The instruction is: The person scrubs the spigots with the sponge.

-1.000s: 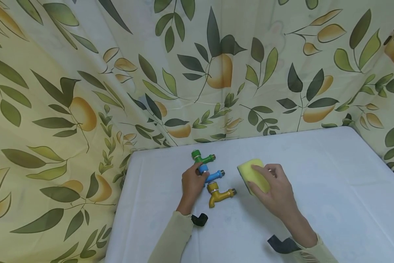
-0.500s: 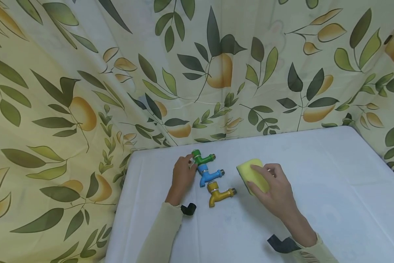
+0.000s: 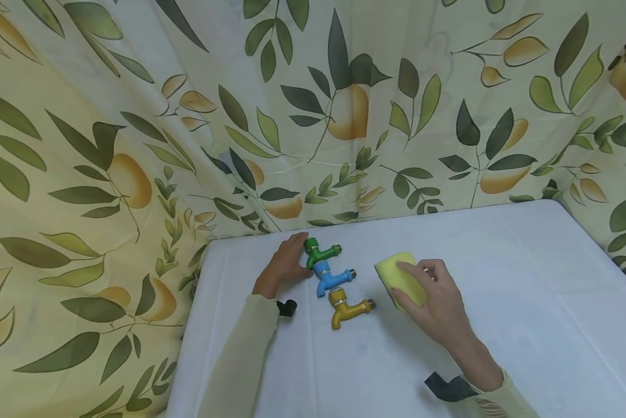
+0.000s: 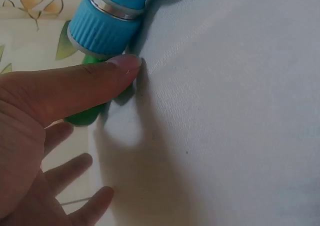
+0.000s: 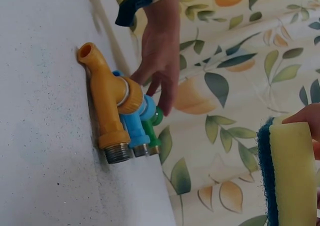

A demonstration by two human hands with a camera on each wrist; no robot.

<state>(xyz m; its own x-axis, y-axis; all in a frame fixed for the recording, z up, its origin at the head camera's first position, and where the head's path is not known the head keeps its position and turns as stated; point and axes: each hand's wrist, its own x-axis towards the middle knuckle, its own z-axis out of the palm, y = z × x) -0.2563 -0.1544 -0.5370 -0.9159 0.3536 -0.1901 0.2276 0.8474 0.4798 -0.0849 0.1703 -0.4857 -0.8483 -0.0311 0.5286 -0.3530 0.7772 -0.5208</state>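
Note:
Three small taps lie in a slanted row on the white table: a green tap [image 3: 321, 255] farthest back, a blue tap [image 3: 329, 280] and a yellow tap [image 3: 348, 312] nearest. My left hand [image 3: 283, 262] is at the left side of the green tap, fingers spread and thumb extended. In the left wrist view the thumb lies beside the ribbed knob of the blue tap [image 4: 105, 28], partly covering the green tap [image 4: 86, 115]; contact cannot be told. My right hand [image 3: 440, 307] pinches a yellow sponge [image 3: 404, 277] with a dark scouring side [image 5: 267, 173], held above the table.
The white-covered table [image 3: 527, 290] extends to the right and front of the taps. A leaf-and-fruit patterned curtain [image 3: 396, 162] hangs behind the table and along its left side. Dark straps show at both wrists.
My left hand has let go of the blue tap and moved left and back to the green tap, its fingers spreading. My right hand keeps the sponge in nearly the same place.

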